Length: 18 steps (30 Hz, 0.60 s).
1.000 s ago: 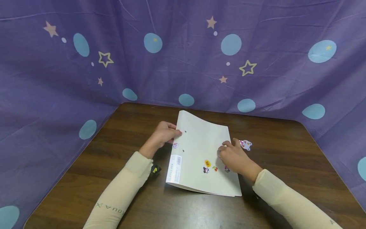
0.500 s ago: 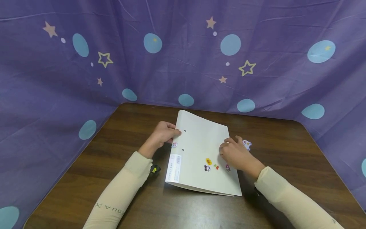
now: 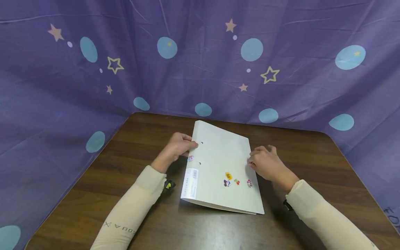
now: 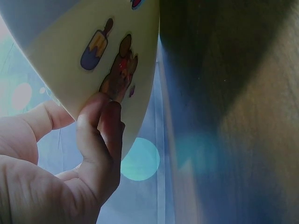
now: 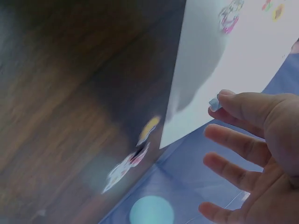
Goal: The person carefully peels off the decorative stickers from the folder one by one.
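A white file folder (image 3: 218, 152) with two holes near its spine lies tilted, its spine side raised off the table. My left hand (image 3: 179, 145) grips that spine edge, thumb on top and fingers beneath. In the left wrist view, a popsicle sticker (image 4: 96, 50) and a brown animal-shaped sticker (image 4: 121, 70) show on the folder's underside, right by the fingertips. My right hand (image 3: 267, 162) is at the folder's right edge. Its thumb and index finger pinch a small pale-blue sticker (image 5: 214, 103), the other fingers spread. Several small stickers, including a yellow one (image 3: 228, 176), are on the cover.
On the brown wooden table (image 3: 156, 229), stickers lie beyond the folder's right edge: a white character sticker (image 5: 119, 175) and a yellow one (image 5: 150, 127). The right hand hides them in the head view. A purple patterned curtain (image 3: 200, 69) stands behind the table.
My right hand has shifted rightward from over the cover to its right edge, uncovering a sticker there and hiding the white one on the table. My left hand keeps its grip.
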Each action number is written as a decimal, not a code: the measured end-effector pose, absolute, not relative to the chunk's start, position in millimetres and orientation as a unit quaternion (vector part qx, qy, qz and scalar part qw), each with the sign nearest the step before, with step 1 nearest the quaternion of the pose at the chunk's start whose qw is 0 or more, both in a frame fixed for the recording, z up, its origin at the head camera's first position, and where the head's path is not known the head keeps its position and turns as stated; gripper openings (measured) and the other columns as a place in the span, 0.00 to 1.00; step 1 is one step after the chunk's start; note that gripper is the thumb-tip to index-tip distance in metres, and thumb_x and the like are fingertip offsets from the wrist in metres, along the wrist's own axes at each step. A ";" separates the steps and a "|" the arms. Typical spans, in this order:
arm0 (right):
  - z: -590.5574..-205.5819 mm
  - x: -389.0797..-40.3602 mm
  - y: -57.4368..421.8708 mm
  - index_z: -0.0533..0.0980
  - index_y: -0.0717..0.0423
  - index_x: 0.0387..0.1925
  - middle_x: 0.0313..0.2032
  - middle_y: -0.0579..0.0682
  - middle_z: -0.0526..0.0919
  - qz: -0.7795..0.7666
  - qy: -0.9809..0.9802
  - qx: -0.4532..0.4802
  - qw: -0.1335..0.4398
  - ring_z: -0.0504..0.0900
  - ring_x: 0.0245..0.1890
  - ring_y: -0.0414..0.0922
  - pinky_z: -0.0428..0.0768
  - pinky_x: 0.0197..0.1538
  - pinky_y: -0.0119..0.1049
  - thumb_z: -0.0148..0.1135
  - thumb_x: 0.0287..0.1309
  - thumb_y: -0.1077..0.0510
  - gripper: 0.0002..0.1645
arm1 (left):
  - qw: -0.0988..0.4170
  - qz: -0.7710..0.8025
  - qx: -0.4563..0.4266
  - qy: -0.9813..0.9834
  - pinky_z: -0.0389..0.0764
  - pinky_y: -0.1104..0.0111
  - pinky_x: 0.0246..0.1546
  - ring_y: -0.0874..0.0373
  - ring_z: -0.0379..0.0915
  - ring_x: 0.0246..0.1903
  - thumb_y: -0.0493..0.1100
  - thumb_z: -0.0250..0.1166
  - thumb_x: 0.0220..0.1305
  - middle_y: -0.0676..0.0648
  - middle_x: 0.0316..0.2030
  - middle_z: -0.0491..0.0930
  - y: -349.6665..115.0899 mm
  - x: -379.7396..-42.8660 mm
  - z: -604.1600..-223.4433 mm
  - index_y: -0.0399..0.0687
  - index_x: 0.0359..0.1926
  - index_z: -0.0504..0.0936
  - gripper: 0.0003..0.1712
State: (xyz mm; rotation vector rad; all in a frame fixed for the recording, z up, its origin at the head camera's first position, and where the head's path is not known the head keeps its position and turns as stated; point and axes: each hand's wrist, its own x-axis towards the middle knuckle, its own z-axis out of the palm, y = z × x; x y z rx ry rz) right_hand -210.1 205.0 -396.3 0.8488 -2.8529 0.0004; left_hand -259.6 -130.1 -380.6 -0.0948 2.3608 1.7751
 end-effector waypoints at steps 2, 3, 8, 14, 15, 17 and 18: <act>-396.8 -213.2 209.9 0.87 0.48 0.33 0.46 0.50 0.88 0.003 -0.959 0.273 0.077 0.78 0.57 0.59 0.61 0.60 0.80 0.73 0.59 0.61 0.04 | 0.094 0.599 -0.031 0.794 0.86 0.65 0.26 0.53 0.81 0.30 0.34 0.71 0.59 0.37 0.40 0.80 -130.5 -259.8 -380.8 0.27 0.51 0.78 0.21; -397.2 -214.9 212.1 0.87 0.48 0.33 0.44 0.49 0.88 0.003 -0.960 0.270 0.074 0.78 0.56 0.59 0.61 0.59 0.80 0.73 0.60 0.62 0.04 | 0.095 0.600 -0.031 0.794 0.86 0.65 0.26 0.53 0.81 0.31 0.34 0.70 0.58 0.37 0.40 0.80 -130.6 -260.0 -381.0 0.27 0.51 0.78 0.22; -400.7 -221.5 222.7 0.86 0.49 0.33 0.40 0.46 0.88 -0.001 -0.966 0.252 0.059 0.79 0.54 0.60 0.61 0.59 0.80 0.72 0.60 0.62 0.04 | 0.095 0.600 -0.034 0.793 0.86 0.66 0.26 0.53 0.81 0.30 0.34 0.71 0.58 0.37 0.40 0.80 -131.4 -260.4 -381.6 0.28 0.51 0.78 0.21; -404.7 -224.4 231.1 0.83 0.46 0.27 0.34 0.44 0.86 0.002 -0.971 0.233 0.048 0.79 0.51 0.60 0.61 0.58 0.80 0.70 0.62 0.61 0.09 | 0.093 0.602 -0.031 0.792 0.86 0.65 0.26 0.53 0.81 0.30 0.34 0.70 0.58 0.37 0.39 0.80 -131.4 -259.9 -381.3 0.28 0.51 0.78 0.21; -405.2 -224.5 232.2 0.82 0.46 0.26 0.32 0.43 0.85 0.002 -0.972 0.230 0.048 0.79 0.50 0.60 0.61 0.58 0.81 0.70 0.62 0.61 0.10 | 0.093 0.602 -0.030 0.792 0.86 0.65 0.26 0.54 0.81 0.30 0.34 0.70 0.58 0.37 0.39 0.80 -131.4 -259.8 -381.4 0.28 0.50 0.78 0.21; -406.9 -225.2 234.7 0.81 0.45 0.25 0.31 0.43 0.84 -0.003 -0.973 0.226 0.050 0.79 0.49 0.59 0.61 0.57 0.80 0.71 0.62 0.60 0.11 | 0.093 0.603 -0.029 0.792 0.86 0.66 0.26 0.54 0.81 0.30 0.34 0.70 0.58 0.37 0.39 0.80 -131.3 -259.7 -381.3 0.28 0.50 0.79 0.20; -407.5 -225.5 235.7 0.81 0.45 0.25 0.30 0.43 0.84 -0.006 -0.973 0.225 0.051 0.79 0.48 0.59 0.62 0.57 0.80 0.71 0.62 0.60 0.11 | 0.093 0.602 -0.028 0.792 0.86 0.66 0.26 0.54 0.81 0.30 0.34 0.70 0.58 0.37 0.39 0.80 -131.2 -259.4 -380.8 0.28 0.50 0.79 0.20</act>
